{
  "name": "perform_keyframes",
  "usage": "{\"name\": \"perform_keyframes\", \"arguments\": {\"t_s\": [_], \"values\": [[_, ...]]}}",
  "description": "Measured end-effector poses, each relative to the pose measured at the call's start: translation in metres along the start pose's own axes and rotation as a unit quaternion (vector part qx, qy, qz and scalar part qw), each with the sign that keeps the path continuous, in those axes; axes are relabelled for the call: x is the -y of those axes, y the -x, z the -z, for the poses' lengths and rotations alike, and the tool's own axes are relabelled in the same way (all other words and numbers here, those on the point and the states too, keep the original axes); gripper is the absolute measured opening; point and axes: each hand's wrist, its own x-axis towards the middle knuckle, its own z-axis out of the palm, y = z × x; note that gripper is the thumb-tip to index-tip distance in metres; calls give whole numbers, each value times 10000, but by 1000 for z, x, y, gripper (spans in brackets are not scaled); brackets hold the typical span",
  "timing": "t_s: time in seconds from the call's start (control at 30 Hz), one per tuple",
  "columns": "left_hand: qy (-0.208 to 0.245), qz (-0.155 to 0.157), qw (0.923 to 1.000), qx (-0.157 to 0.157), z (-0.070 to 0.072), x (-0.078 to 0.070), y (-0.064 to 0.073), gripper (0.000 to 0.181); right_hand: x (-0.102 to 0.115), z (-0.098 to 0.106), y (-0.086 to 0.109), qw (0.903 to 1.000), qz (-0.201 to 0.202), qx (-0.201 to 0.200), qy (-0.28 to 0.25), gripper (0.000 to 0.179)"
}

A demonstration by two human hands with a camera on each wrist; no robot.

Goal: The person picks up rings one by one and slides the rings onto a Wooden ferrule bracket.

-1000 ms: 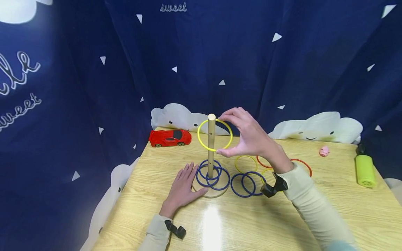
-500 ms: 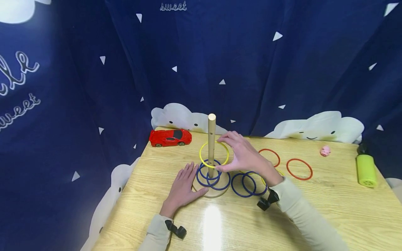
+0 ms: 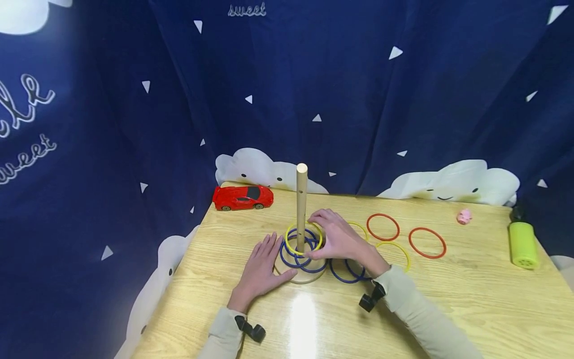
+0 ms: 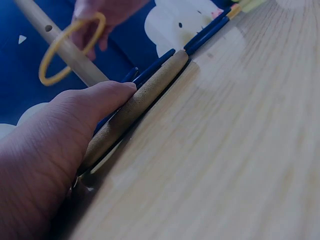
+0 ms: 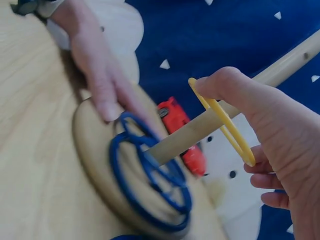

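Observation:
A yellow ring [image 5: 227,122] circles the wooden peg [image 3: 302,199], pinched at its right side by the thumb and fingers of my right hand [image 3: 338,237]. In the right wrist view it hangs above several blue rings [image 5: 131,187], which lie around the peg's foot on the round wooden base [image 5: 92,135]. My left hand [image 3: 260,271] lies flat at the left of the base, fingers straight. In the left wrist view its thumb [image 4: 112,95] touches the rim of the base.
Two more blue rings [image 3: 343,280] lie right of the base. Beyond them are yellow rings [image 3: 409,259] and red rings [image 3: 427,228]. A red toy car [image 3: 243,198] stands at the back left. A pink pig figure [image 3: 464,216] and a lime-green cylinder [image 3: 522,244] are at the right.
My right hand has lowered the yellow ring along the peg, from near its top to just above the blue rings. The left hand has stayed in place.

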Motion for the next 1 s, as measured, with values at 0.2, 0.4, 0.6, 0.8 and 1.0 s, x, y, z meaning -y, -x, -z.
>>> {"name": "perform_keyframes", "arguments": {"t_s": [0.2, 0.4, 0.6, 0.8, 1.0], "values": [[56, -73, 9999, -132, -1, 0, 0, 106, -10, -23, 6, 9999, -15, -111, 74, 91], [17, -72, 9999, -102, -2, -1, 0, 107, -18, -37, 10, 9995, -196, 88, 218, 93], [92, -86, 9998, -139, -3, -2, -1, 106, -21, -40, 16, 9995, -227, 182, 156, 89], [94, -76, 9999, -102, -3, -2, -2, 106, -23, -37, 36, 9989, -458, -5, 51, 91], [33, -36, 9999, -91, -2, 0, -1, 106, -24, -29, 66, 9969, -720, -326, -50, 90]]}}
